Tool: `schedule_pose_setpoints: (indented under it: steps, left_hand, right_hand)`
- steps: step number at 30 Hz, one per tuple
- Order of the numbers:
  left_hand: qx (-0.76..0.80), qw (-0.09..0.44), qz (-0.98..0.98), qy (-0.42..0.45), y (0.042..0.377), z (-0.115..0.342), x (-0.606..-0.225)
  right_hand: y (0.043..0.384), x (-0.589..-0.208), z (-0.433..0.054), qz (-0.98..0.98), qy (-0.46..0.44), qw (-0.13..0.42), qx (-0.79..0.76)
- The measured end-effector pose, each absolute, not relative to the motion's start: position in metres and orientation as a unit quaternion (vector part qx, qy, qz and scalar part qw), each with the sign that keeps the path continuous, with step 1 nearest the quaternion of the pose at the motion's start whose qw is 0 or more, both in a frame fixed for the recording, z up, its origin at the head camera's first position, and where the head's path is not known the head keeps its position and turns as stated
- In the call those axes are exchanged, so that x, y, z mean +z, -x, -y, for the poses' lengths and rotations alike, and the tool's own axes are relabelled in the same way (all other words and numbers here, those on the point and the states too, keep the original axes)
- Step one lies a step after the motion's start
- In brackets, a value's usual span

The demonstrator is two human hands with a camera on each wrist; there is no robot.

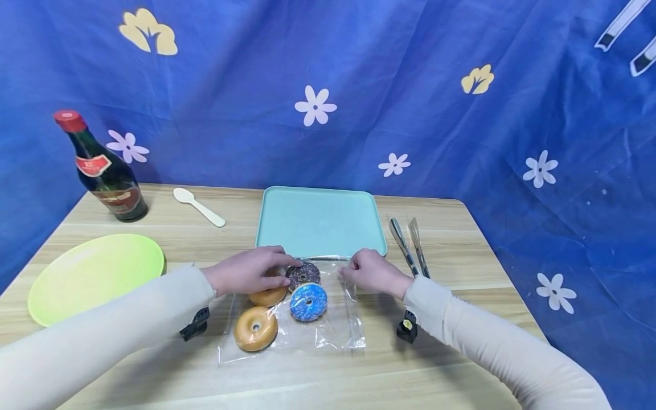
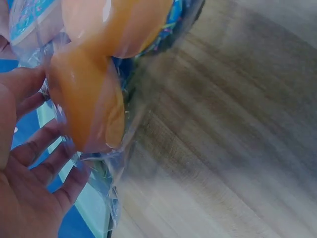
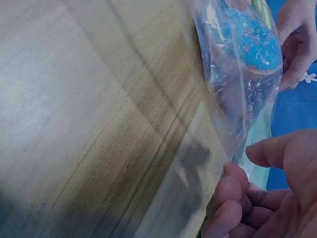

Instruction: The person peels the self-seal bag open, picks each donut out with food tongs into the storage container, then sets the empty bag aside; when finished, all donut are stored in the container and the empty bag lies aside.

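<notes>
A clear plastic bag with doughnuts inside lies on the table: a blue sprinkled one, a dark sprinkled one and plain brown ones, the nearest at lower left. My left hand grips the bag's upper left part, thumb and fingers beside the dark doughnut and over a plain one. In the left wrist view its fingers bend round the bagged plain doughnut. My right hand has curled fingers at the bag's upper right corner, pinching the film; little film shows between thumb and forefinger.
Behind the bag is a light blue tray. A green plate, a dark bottle with a red cap and a white spoon are on the left. Metal tongs lie right of the tray. Blue cloth hangs behind.
</notes>
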State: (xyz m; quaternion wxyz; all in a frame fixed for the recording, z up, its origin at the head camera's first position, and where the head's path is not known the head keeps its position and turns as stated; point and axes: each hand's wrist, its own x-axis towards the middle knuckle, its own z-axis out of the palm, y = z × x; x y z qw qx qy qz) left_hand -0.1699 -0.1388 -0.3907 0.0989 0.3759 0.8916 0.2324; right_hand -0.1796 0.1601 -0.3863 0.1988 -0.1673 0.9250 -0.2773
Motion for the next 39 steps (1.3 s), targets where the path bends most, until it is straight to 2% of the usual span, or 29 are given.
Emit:
schedule_pose_setpoints:
  steps: [8, 14, 26, 34, 39]
  left_hand:
    - [0.231, 0.099, -0.896, -0.365, 0.165, 0.139, -0.39]
    - [0.223, 0.097, -0.903, -0.355, 0.163, 0.137, -0.391]
    - [0.211, 0.094, -0.909, -0.346, 0.162, 0.136, -0.391]
    - [0.211, 0.087, -0.91, -0.345, 0.161, 0.136, -0.392]
    - [0.209, 0.079, -0.908, -0.354, 0.159, 0.136, -0.394]
  right_hand:
    - [0.186, -0.388, -0.156, -0.929, 0.115, 0.205, -0.287]
    - [0.194, -0.388, -0.154, -0.943, 0.083, 0.185, -0.264]
    - [0.2, -0.382, -0.153, -0.95, 0.094, 0.184, -0.236]
    - [0.203, -0.374, -0.178, -0.885, 0.122, 0.264, -0.362]
    - [0.205, -0.376, -0.197, -0.874, 0.133, 0.285, -0.37]
